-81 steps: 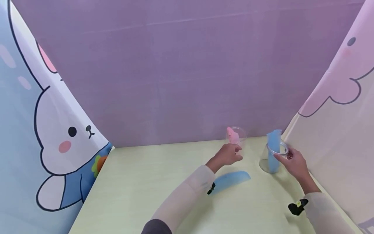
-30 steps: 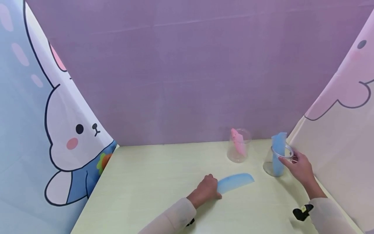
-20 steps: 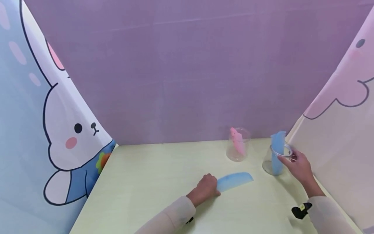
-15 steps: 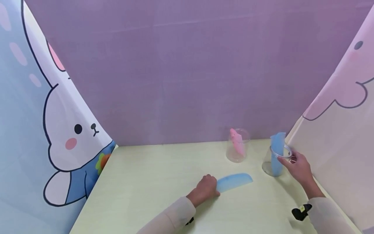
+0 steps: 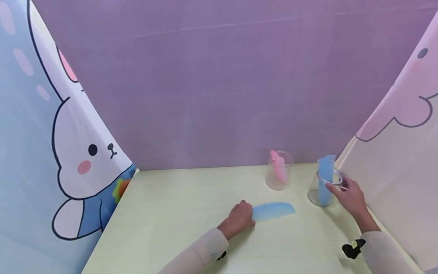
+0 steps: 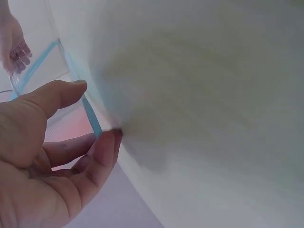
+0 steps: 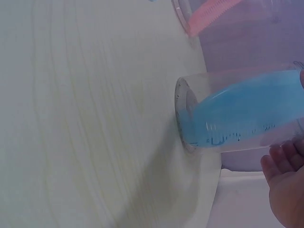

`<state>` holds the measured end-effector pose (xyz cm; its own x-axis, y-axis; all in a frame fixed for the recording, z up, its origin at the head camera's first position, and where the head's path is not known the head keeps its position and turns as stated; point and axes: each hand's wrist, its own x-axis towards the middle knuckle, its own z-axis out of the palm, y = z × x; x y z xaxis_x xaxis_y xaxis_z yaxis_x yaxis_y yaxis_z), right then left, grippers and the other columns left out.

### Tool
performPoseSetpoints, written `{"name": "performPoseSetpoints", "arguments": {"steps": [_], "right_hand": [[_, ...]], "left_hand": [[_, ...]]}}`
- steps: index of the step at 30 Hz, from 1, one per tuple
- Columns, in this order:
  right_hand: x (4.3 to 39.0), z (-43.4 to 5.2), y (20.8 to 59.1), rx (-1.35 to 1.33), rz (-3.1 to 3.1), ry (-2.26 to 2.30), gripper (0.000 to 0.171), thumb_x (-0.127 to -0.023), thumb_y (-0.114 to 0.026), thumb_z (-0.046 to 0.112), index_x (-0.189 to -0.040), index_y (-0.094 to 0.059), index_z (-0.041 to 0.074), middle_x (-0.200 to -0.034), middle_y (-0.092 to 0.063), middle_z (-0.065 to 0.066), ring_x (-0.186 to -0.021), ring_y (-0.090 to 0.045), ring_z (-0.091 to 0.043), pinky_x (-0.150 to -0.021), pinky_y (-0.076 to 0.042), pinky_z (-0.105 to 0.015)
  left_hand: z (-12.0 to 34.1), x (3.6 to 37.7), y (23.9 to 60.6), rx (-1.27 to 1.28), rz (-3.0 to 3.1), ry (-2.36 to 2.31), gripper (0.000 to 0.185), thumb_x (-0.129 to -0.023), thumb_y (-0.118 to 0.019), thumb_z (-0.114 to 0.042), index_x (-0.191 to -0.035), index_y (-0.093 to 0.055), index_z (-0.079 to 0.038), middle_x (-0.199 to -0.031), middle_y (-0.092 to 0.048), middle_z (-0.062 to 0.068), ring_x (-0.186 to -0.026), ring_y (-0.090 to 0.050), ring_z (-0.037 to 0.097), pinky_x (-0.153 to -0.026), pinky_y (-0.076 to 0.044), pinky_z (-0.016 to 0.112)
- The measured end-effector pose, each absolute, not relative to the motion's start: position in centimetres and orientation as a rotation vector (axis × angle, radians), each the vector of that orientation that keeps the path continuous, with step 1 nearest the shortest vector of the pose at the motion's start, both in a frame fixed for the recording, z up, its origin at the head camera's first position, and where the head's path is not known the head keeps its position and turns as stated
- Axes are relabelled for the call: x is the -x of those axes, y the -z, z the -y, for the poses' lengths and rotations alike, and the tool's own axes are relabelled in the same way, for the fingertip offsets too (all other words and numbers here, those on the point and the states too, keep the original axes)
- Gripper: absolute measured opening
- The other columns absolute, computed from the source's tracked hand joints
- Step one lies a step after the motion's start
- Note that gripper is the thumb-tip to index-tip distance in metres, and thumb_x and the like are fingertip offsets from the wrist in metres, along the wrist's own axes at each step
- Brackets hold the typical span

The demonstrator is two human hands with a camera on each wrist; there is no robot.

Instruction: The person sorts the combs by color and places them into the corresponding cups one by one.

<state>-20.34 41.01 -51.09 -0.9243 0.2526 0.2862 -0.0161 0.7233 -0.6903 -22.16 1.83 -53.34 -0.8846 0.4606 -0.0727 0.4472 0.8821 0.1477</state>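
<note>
My left hand (image 5: 239, 219) pinches one end of a blue comb (image 5: 273, 211) lying flat on the counter (image 5: 171, 220). My right hand (image 5: 349, 196) curls its grip round the rim of a clear cup (image 5: 323, 188) holding another blue comb (image 5: 325, 171); a pink comb (image 5: 278, 171) stands in the neighbouring cup (image 5: 278, 175).

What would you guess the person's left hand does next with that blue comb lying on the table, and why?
Probably lift it. The left hand already pinches one end of the flat blue comb, thumb and finger on its thin edge. The right hand steadies a clear cup holding a matching blue comb, so carrying it there seems likely.
</note>
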Motion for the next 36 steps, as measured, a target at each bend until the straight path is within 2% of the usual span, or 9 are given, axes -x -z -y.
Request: {"name": "performPoseSetpoints", "arguments": {"steps": [2, 4, 6, 8, 10, 21, 30, 36], "right_hand": [[20.4, -41.0, 51.3, 0.174, 2.543, -1.029, 0.071, -0.096, -0.07, 0.034, -0.142, -0.046, -0.013, -0.128, -0.059, -0.038, -0.098, -0.052, 0.003, -0.074, -0.037, -0.003], [20.4, -41.0, 51.4, 0.165, 2.525, -1.04, 0.072, -0.096, -0.071, 0.033, -0.143, -0.045, -0.014, -0.129, -0.058, -0.039, -0.099, -0.056, -0.001, -0.074, -0.036, -0.001], [20.5, -40.9, 51.5, 0.164, 2.518, -1.055, 0.074, -0.096, -0.071, 0.032, -0.144, -0.042, -0.016, -0.131, -0.055, -0.041, -0.106, -0.064, -0.022, -0.073, -0.035, 0.0], [20.5, -40.8, 51.4, 0.169, 2.515, -1.069, 0.076, -0.096, -0.07, 0.033, -0.145, -0.04, -0.017, -0.132, -0.053, -0.042, -0.113, -0.06, -0.046, -0.072, -0.035, 0.0], [20.6, -40.6, 51.4, 0.182, 2.51, -1.079, 0.076, -0.096, -0.07, 0.034, -0.144, -0.04, -0.017, -0.133, -0.051, -0.042, -0.118, -0.055, -0.055, -0.073, -0.034, -0.002], [20.8, -40.4, 51.1, 0.272, 2.524, -1.052, 0.075, -0.094, -0.071, 0.039, -0.142, -0.045, -0.014, -0.132, -0.055, -0.039, -0.114, -0.056, -0.049, -0.072, -0.037, -0.015], [20.8, -40.4, 51.0, 0.232, 2.508, -1.032, 0.072, -0.093, -0.073, 0.035, -0.141, -0.047, -0.013, -0.129, -0.057, -0.04, -0.113, -0.058, -0.051, -0.071, -0.036, -0.01], [20.8, -40.5, 51.1, 0.209, 2.506, -1.008, 0.075, -0.093, -0.074, 0.035, -0.144, -0.045, -0.012, -0.13, -0.057, -0.041, -0.112, -0.059, -0.052, -0.071, -0.035, -0.007]], "left_hand": [[-1.8, 22.3, 53.2, -0.706, -2.937, -0.21, 0.03, -0.083, -0.082, -0.03, -0.08, -0.065, -0.006, -0.078, -0.054, 0.002, -0.073, -0.044, 0.013, -0.066, -0.044, 0.026], [-1.8, 22.3, 53.1, -0.69, -2.924, -0.243, 0.029, -0.083, -0.082, -0.029, -0.081, -0.065, -0.005, -0.08, -0.054, 0.002, -0.073, -0.043, 0.013, -0.065, -0.044, 0.026], [-1.7, 22.3, 53.0, -0.68, -2.911, -0.281, 0.029, -0.083, -0.082, -0.028, -0.084, -0.066, -0.003, -0.082, -0.053, 0.003, -0.071, -0.044, 0.013, -0.064, -0.043, 0.026], [-1.7, 22.3, 53.1, -0.691, -2.909, -0.301, 0.029, -0.083, -0.082, -0.027, -0.085, -0.066, -0.003, -0.082, -0.053, 0.004, -0.07, -0.044, 0.014, -0.063, -0.043, 0.026], [-1.7, 22.3, 53.2, -0.715, -2.92, -0.315, 0.031, -0.082, -0.084, -0.027, -0.085, -0.066, -0.003, -0.082, -0.052, 0.004, -0.069, -0.044, 0.013, -0.063, -0.043, 0.025], [-1.6, 22.6, 53.0, -0.73, -2.935, -0.333, 0.036, -0.078, -0.089, -0.031, -0.087, -0.069, -0.002, -0.081, -0.053, 0.004, -0.069, -0.044, 0.012, -0.064, -0.044, 0.024], [-1.4, 23.3, 53.4, -0.848, -2.929, -0.346, 0.039, -0.075, -0.091, -0.033, -0.092, -0.071, -0.004, -0.079, -0.059, 0.001, -0.073, -0.046, 0.01, -0.07, -0.046, 0.021], [-1.1, 23.7, 53.3, -0.881, -2.92, -0.427, 0.034, -0.082, -0.086, -0.034, -0.094, -0.069, -0.007, -0.081, -0.059, 0.001, -0.075, -0.049, 0.012, -0.069, -0.045, 0.023]]}}
